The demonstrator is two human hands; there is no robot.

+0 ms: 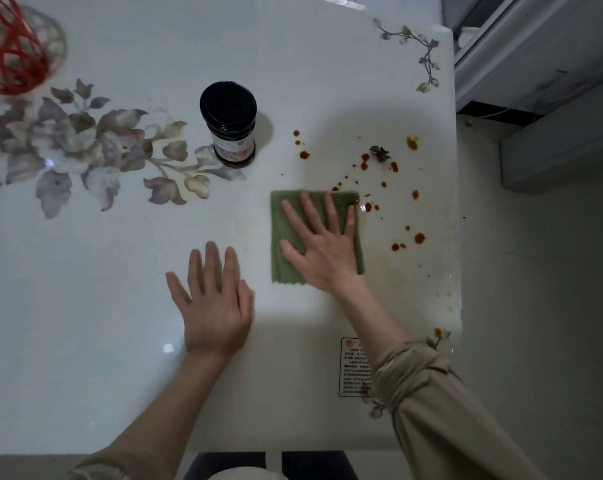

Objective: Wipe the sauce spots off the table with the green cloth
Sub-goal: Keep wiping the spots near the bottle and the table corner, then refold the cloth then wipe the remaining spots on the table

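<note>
A folded green cloth point(282, 233) lies flat on the white table point(120, 358), right of centre. My right hand point(322, 242) presses down on it with the fingers spread, covering most of it. Several red-brown sauce spots point(364, 164) dot the table beyond and to the right of the cloth, some touching its far right corner. A faint smear shows just right of the cloth. A small dark leafy scrap point(380, 153) sits among the spots. My left hand point(213, 306) rests flat on the bare table to the left of the cloth, fingers apart, holding nothing.
A dark jar with a black lid point(229, 124) stands upright behind the cloth, to the left. A red wire basket point(10, 57) sits at the far left corner. The table's right edge point(456, 202) drops to the floor. A printed sticker point(353, 367) lies by my right forearm.
</note>
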